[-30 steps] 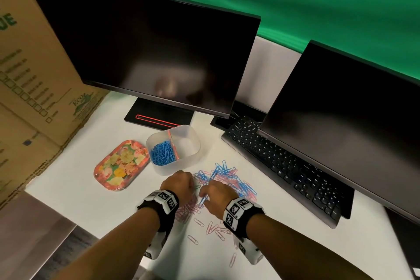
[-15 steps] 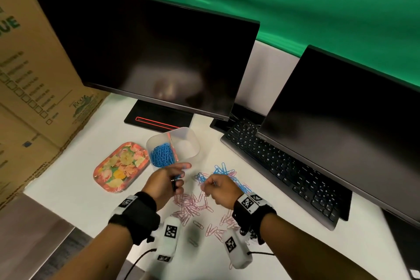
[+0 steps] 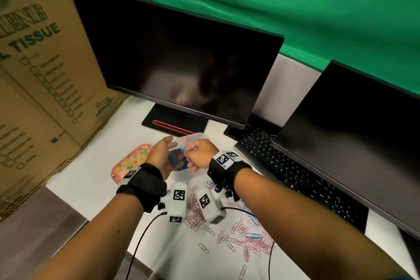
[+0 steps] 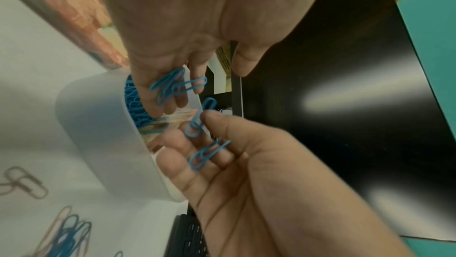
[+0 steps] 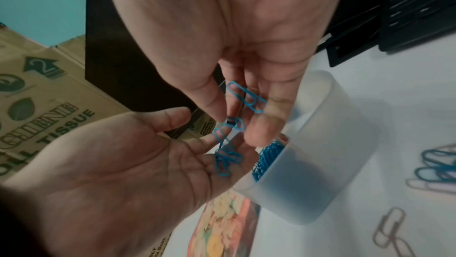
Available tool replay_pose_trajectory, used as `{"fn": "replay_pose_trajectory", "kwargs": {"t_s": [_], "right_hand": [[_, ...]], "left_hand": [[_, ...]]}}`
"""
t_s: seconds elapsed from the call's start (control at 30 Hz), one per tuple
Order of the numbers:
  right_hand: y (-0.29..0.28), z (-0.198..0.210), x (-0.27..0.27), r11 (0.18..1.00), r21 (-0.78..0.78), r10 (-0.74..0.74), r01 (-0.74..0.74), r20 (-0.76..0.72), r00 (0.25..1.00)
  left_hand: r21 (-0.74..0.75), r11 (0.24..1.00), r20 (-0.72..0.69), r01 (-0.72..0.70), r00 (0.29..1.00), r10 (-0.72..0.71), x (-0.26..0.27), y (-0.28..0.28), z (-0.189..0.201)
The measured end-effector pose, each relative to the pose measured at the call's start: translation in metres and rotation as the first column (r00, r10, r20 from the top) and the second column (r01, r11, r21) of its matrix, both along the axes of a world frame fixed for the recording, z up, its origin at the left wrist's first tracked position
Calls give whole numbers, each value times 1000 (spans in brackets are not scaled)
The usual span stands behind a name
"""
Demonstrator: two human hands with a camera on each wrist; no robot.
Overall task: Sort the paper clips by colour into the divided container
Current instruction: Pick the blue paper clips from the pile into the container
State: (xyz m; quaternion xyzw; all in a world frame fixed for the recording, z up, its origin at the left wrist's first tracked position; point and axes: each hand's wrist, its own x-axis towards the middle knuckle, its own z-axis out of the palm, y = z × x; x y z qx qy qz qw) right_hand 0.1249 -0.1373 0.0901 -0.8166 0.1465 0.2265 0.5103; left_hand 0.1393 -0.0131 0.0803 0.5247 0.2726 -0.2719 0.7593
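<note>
The right hand (image 4: 246, 163) pinches a couple of blue paper clips (image 4: 197, 124) between thumb and fingertips, with one more lying loose across its fingers. Facing it, the left hand (image 4: 172, 17) is spread palm-up with nearly straight fingers, clutching nothing, and a small tangle of blue clips (image 4: 172, 85) rests on those fingers. Both hands meet right over the divided container (image 4: 98, 124), above the side that already holds a heap of blue clips (image 4: 134, 103). From where I stand, the other compartment is hidden behind the hands, so I cannot tell what it holds.

This looks like the drop-off step for a blue batch: clips gathered and carried over, not yet let go. Next, I'd guess, the pinch opens and the flat hand tips so everything falls on the blue side. The linked ones may snag on a finger or on the rim.

On the desk on the near side of the container, many pink clips (image 3: 195, 211) lie scattered with a few blue ones (image 3: 252, 235) among them, so plenty is left. A flowered tin (image 3: 131, 161) sits just beside the container.
</note>
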Motion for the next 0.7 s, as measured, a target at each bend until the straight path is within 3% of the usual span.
{"fn": "replay_pose_trajectory", "kwargs": {"t_s": [0.23, 0.43, 0.5, 0.57, 0.63, 0.7], "right_hand": [[6, -3, 20, 990, -85, 116, -112, 47, 992], [-41, -17, 1, 994, 65, -93, 88, 80, 992], [-66, -27, -18, 988, -2, -152, 153, 119, 981], [-89, -41, -41, 963, -232, -107, 138, 142, 984], [-104, -54, -65, 913, -404, -27, 56, 78, 997], [-111, -66, -85, 865, -497, 89, -71, 12, 996]], "left_hand": [[202, 979, 41, 35, 998, -45, 13, 3, -5], [433, 898, 267, 74, 941, -206, 2, -5, 6], [510, 854, 384, 100, 862, -330, -10, -11, 7], [599, 776, 429, 196, 740, -518, -23, -21, -1], [754, 593, 363, 283, 573, -735, -35, -32, -16], [892, 332, 216, 307, 356, -909, -46, -45, -34]]}}
